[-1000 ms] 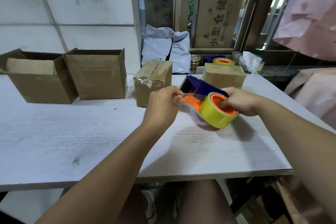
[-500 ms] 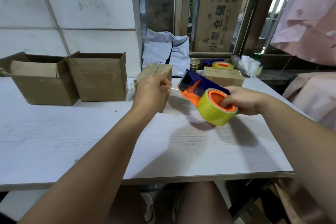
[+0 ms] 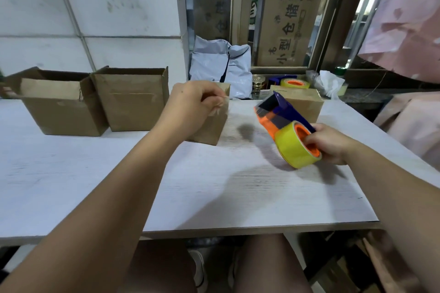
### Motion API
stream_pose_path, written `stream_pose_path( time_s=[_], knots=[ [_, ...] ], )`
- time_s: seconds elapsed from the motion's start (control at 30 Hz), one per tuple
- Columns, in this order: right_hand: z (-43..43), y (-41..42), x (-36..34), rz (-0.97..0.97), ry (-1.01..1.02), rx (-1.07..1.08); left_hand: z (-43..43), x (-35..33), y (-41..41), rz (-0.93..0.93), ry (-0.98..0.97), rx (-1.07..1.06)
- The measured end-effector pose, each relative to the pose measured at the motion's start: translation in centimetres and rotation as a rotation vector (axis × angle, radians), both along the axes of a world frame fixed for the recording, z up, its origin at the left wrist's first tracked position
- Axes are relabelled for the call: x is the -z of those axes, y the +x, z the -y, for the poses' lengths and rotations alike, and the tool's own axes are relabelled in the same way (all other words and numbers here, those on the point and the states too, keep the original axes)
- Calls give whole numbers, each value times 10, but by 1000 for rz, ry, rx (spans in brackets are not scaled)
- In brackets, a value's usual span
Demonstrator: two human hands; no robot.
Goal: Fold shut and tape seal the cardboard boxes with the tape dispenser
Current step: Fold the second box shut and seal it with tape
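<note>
Two open boxes (image 3: 129, 104) stood left of the taped box (image 3: 212, 129); right of it, the right hand (image 3: 331, 144) gripped the tape dispenser (image 3: 283, 123). The left hand (image 3: 192, 107) pinched a tape scrap (image 3: 220, 102), which probably needed shedding before any folding.

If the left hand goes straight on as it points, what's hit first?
Likely the closed box just beyond the left hand; the gap between them is unclear.

**Where the things stand on the worktop**

At the far left of the worktop (image 3: 214, 197) stands an open box (image 3: 59, 112), with a second open box (image 3: 133, 102) just beside it on the right. Further right is a shut box (image 3: 212, 131), behind the left hand (image 3: 192, 107). Rightmost is the last box (image 3: 307, 104), behind the tape dispenser (image 3: 285, 131) that the right hand (image 3: 331, 143) holds.
</note>
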State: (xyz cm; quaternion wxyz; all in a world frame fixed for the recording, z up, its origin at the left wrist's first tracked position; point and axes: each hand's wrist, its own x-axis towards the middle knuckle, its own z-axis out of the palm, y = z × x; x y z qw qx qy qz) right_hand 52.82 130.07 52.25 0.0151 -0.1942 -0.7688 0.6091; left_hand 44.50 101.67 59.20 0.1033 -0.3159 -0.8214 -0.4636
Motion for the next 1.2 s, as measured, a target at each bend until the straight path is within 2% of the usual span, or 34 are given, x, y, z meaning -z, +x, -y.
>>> stream_pose_path(
  time_s=[0.17, 0.27, 0.4, 0.47, 0.77, 0.9, 1.0, 1.2],
  knots=[
    [-1, 2, -5, 10, 26, -40, 7, -10, -5, -94, -140, 25],
    [-1, 2, -11, 44, 58, -112, 8, -17, -6, -125, -146, 48],
    [11, 2, -24, 8, 345, -221, 7, -31, -6, -127, -198, 112],
    [16, 1, -31, -27, 422, -236, 8, -40, -9, -115, -250, 147],
    [62, -9, -69, -289, 952, -433, -3, -62, -3, -69, -651, 212],
    [81, -11, -76, -411, 1219, -378, -10, -60, -7, -35, -774, 295],
    [89, -10, -76, -502, 1280, -361, -13, -57, -9, -27, -800, 362],
    [101, -3, -66, -642, 1249, -410, -13, -55, -9, -29, -875, 453]
  ],
)
